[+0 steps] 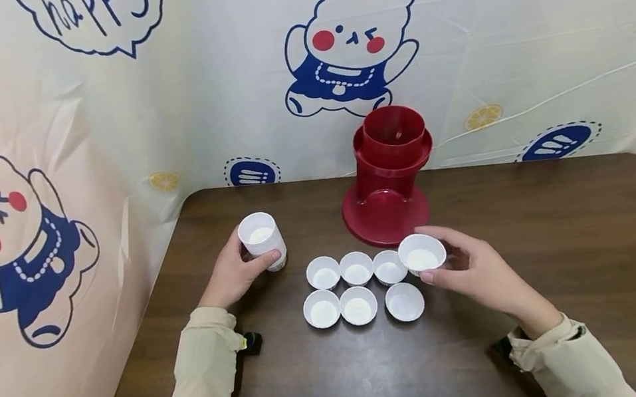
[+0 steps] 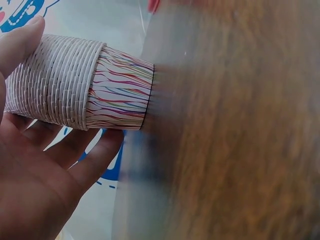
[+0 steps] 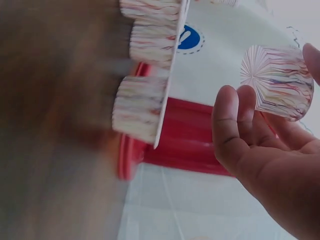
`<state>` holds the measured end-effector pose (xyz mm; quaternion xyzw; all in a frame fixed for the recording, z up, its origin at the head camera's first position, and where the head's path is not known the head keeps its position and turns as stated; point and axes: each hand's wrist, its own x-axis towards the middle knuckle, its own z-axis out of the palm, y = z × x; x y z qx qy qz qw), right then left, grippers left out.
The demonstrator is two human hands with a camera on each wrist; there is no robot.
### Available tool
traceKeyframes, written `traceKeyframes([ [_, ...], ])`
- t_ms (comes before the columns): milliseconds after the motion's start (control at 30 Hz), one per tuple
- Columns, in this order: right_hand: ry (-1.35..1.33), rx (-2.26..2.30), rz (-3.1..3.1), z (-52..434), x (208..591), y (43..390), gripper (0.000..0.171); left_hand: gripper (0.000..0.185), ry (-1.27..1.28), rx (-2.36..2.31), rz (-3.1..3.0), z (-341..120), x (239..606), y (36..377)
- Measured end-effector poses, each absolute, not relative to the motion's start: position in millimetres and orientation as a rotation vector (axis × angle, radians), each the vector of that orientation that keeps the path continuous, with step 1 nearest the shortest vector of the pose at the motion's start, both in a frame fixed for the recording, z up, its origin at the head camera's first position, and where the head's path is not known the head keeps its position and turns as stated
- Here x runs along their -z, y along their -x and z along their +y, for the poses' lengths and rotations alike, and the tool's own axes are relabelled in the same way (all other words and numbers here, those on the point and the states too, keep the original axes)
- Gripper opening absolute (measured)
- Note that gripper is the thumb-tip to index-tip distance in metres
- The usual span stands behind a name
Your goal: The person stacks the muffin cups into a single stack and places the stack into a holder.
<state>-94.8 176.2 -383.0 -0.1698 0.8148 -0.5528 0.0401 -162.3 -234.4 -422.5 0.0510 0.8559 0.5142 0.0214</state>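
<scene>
My left hand (image 1: 232,270) grips a stack of nested white paper cups (image 1: 261,236), which has wavy coloured stripes on its lowest cup. In the left wrist view the stack (image 2: 55,82) lies between thumb and fingers, its base just above the tabletop. My right hand (image 1: 478,268) pinches a single striped paper cup (image 3: 280,82) between thumb and fingers, raised off the table with its mouth up. Left of it, several white paper cups stand upright in two rows, among them a back-row cup (image 1: 324,273) and a front-right cup (image 1: 405,302) set slightly apart from its neighbour.
A dark red stand (image 1: 386,213) with a round base and a cylindrical open top rises behind the cups. Patterned cloth (image 1: 207,92) hangs along the back and left of the brown wooden table (image 1: 569,226). Dark straps sit near both cuffs.
</scene>
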Motion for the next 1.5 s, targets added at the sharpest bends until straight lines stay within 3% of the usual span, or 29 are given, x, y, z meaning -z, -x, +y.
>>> traceKeyframes([
  [1133, 0.563, 1.728, 2.363, 63.2, 336.6, 164.5, 0.059, 0.080, -0.183, -1.608, 2.655, -224.9, 422.4, 160.4],
  [1500, 0.644, 1.711, 2.295, 26.1, 339.8, 180.6, 0.059, 0.077, -0.217, -1.609, 2.658, -224.8, 423.4, 161.0],
])
